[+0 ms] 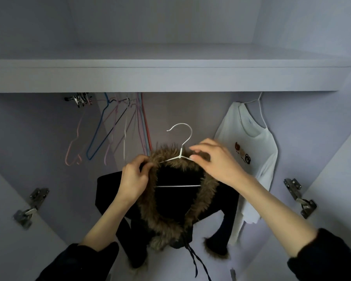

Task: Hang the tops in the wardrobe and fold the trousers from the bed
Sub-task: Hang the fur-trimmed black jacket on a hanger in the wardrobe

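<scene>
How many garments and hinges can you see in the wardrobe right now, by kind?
White T-shirt, hanging on a hanger: 1
Black fur-trimmed top, on a white hanger, gripped by left hand and right hand: 1
Door hinges: 2
Total: 4

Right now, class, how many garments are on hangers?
2: a black fur-trimmed top held at centre on a white hanger, and a white T-shirt hanging at right.

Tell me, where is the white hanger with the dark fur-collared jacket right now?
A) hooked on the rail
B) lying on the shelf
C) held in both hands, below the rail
C: the white hanger has its hook free in the air, while the left hand and right hand grip the jacket's fur collar.
</scene>
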A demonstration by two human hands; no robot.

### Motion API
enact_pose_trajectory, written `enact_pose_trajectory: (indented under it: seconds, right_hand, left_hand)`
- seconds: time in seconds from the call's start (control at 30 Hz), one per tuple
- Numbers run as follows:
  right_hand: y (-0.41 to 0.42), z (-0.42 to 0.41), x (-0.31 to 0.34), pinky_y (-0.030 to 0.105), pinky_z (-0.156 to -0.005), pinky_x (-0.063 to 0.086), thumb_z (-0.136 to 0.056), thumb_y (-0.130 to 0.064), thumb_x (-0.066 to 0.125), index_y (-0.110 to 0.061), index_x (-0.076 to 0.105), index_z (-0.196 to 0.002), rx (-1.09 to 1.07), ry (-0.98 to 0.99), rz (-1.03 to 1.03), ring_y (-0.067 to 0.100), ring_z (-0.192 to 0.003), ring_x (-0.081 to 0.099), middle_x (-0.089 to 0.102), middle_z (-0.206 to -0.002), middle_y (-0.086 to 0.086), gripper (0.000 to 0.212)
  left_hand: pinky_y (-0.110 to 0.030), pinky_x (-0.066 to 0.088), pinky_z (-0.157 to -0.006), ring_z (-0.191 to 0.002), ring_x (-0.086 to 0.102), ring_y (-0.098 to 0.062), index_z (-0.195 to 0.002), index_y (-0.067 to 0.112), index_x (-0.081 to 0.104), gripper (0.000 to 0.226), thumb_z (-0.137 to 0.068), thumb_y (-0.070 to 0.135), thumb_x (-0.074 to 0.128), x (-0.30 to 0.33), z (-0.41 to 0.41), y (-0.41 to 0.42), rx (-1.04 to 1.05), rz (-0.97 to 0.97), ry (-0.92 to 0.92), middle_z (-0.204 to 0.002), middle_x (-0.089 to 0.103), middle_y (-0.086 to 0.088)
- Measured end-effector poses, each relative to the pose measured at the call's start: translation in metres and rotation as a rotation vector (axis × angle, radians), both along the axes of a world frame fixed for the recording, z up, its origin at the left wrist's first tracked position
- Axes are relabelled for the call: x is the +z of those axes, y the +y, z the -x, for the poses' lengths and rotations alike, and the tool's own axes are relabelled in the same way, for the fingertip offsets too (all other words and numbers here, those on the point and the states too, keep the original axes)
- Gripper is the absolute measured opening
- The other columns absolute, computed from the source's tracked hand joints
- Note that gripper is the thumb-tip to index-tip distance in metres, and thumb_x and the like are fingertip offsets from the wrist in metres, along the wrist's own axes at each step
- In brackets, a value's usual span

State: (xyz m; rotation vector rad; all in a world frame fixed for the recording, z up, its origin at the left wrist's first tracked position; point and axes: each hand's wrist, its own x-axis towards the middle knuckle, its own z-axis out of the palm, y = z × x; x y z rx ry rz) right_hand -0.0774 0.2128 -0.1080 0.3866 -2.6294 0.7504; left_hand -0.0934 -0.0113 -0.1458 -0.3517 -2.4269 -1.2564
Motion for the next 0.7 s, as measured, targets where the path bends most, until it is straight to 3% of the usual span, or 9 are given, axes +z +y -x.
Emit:
enact_pose_trajectory:
  seconds: [0.13, 0.27, 0.4, 0.47, 0.53, 0.6, 0.7]
  right_hand:
    - [-0.021, -0.001, -0.006, 0.035, -0.074, 0.043, -0.093, -0.027, 0.057, -0.008, 0.067, -0.091, 0.032, -0.102, -0.069, 0.017, -0.079, 0.053, 0.057, -0.091, 0.001, 0.021]
    - [-0.012, -0.008, -0.01, 0.03, -0.057, 0.033, -0.095, -0.026, 0.052, -0.026, 0.05, -0.071, 0.075, -0.136, -0.012, 0.006, -0.054, 0.044, 0.048, -0.061, -0.009, 0.024]
    - [0.012, -0.011, -0.008, 0.04, -0.066, 0.046, -0.094, -0.024, 0.053, -0.022, 0.055, -0.075, 0.048, -0.133, 0.146, 0.019, -0.061, 0.055, 0.057, -0.062, -0.005, 0.019]
    - [0.025, -0.011, -0.006, 0.042, -0.069, 0.048, -0.094, -0.022, 0.054, -0.024, 0.056, -0.074, 0.041, -0.132, 0.199, 0.021, -0.065, 0.059, 0.059, -0.061, -0.011, 0.02]
    - [0.035, -0.011, -0.005, 0.04, -0.067, 0.049, -0.093, -0.021, 0.054, -0.03, 0.055, -0.071, 0.027, -0.15, 0.235, 0.013, -0.059, 0.058, 0.064, -0.064, -0.016, 0.024]
    - [0.043, -0.011, -0.004, 0.036, -0.066, 0.049, -0.093, -0.021, 0.055, -0.034, 0.055, -0.068, 0.015, -0.158, 0.275, 0.008, -0.052, 0.055, 0.067, -0.068, -0.015, 0.028]
    - [0.053, -0.013, -0.002, 0.029, -0.064, 0.047, -0.093, -0.019, 0.055, -0.035, 0.056, -0.069, 0.016, -0.169, 0.287, 0.009, -0.047, 0.054, 0.07, -0.071, -0.012, 0.028]
  left_hand:
    - [-0.015, 0.035, -0.062, -0.075, 0.058, -0.016, -0.087, 0.007, 0.062, 0.008, -0.092, 0.009, 0.056, -0.001, -0.001, 0.011, -0.015, -0.013, -0.001, -0.077, 0.06, 0.001]
    - [-0.003, 0.038, -0.072, -0.088, 0.059, -0.009, -0.098, 0.008, 0.069, 0.017, -0.09, 0.019, 0.059, -0.001, -0.002, 0.003, -0.046, 0.008, 0.038, -0.09, 0.063, 0.007]
    - [0.0, 0.033, -0.083, -0.098, 0.054, -0.007, -0.112, 0.009, 0.066, 0.027, -0.087, 0.019, 0.063, -0.006, 0.003, -0.031, -0.056, 0.147, 0.092, -0.104, 0.061, 0.007]
    - [-0.013, 0.038, -0.09, -0.101, 0.057, -0.015, -0.116, 0.005, 0.063, 0.032, -0.085, 0.01, 0.066, -0.019, 0.004, -0.045, -0.085, 0.251, 0.074, -0.108, 0.063, -0.004]
    - [-0.013, 0.038, -0.088, -0.099, 0.059, -0.018, -0.116, 0.003, 0.063, 0.031, -0.085, 0.003, 0.065, -0.031, 0.004, -0.05, -0.027, 0.255, 0.016, -0.109, 0.064, -0.009]
    - [-0.007, 0.036, -0.076, -0.089, 0.064, -0.022, -0.104, -0.001, 0.068, 0.019, -0.086, 0.001, 0.063, -0.036, 0.007, -0.049, 0.081, 0.17, -0.051, -0.099, 0.068, -0.012]
    - [-0.011, 0.033, -0.066, -0.079, 0.063, -0.025, -0.089, -0.002, 0.069, 0.009, -0.087, 0.001, 0.061, -0.04, 0.014, -0.043, 0.136, 0.172, -0.067, -0.087, 0.07, -0.014]
